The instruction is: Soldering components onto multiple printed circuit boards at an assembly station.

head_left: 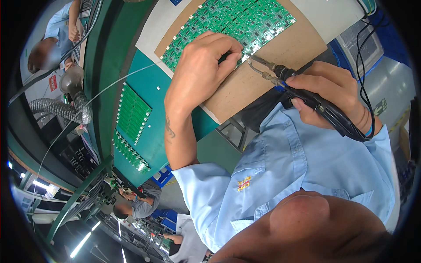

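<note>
A green circuit board panel, crowded with small components, lies on a brown sheet of board. My left hand rests over the panel's near edge, thumb and forefinger pinched together. Something dark shows between those fingers, too covered to make out. In my right hand is a black soldering iron, held like a pen with a thin metal tube beside its tip. The tip points left to the panel's near edge, close to my left fingertips; whether it touches cannot be seen.
Two more green board panels, one larger and one smaller, lie on the green mat at left. A fume hose stands beyond them. Black cables hang by my right hand. Other people are at the far left and lower left.
</note>
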Tool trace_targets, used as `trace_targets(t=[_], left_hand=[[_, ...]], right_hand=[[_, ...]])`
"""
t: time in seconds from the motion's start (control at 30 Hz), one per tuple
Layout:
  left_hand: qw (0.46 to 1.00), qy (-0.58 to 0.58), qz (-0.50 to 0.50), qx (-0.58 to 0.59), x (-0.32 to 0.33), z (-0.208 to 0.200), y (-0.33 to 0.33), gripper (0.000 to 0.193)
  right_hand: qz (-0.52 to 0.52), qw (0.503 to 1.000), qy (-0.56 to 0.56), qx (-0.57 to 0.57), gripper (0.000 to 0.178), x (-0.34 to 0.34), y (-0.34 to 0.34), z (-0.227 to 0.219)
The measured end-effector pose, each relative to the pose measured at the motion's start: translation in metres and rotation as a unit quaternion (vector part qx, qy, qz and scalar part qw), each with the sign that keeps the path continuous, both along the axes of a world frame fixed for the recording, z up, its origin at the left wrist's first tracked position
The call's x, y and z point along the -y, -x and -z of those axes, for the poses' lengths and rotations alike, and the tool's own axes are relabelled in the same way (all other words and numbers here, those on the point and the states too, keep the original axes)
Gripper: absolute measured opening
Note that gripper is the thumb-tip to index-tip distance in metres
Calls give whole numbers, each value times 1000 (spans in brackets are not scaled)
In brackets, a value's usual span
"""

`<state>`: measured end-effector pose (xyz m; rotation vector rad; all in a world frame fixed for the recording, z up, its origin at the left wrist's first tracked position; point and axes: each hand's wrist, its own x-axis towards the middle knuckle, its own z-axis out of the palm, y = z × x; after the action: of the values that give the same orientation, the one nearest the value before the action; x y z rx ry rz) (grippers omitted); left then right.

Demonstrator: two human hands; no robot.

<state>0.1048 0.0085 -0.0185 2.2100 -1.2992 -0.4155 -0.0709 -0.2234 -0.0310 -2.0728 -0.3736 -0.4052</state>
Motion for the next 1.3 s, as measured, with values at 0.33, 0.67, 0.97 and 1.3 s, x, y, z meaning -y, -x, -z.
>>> trace_targets(t=[0.33,0.67,0.97,1.3], left_hand=[[1000,-11,-3,4,3,-1,3,7],[1000,-8,-16,3,4,-2,4,6],[1000,3,-23,17,-1,1,7,4],[994,35,-101,-6,-22,-7,13,4]], right_hand=[[-11,1000,-10,6,36,-2,2,-1],[-11,1000,-1,15,37,0,4,1],[12,999,2,49,37,6,4,-4],[16,998,-4,56,37,0,3,0]])
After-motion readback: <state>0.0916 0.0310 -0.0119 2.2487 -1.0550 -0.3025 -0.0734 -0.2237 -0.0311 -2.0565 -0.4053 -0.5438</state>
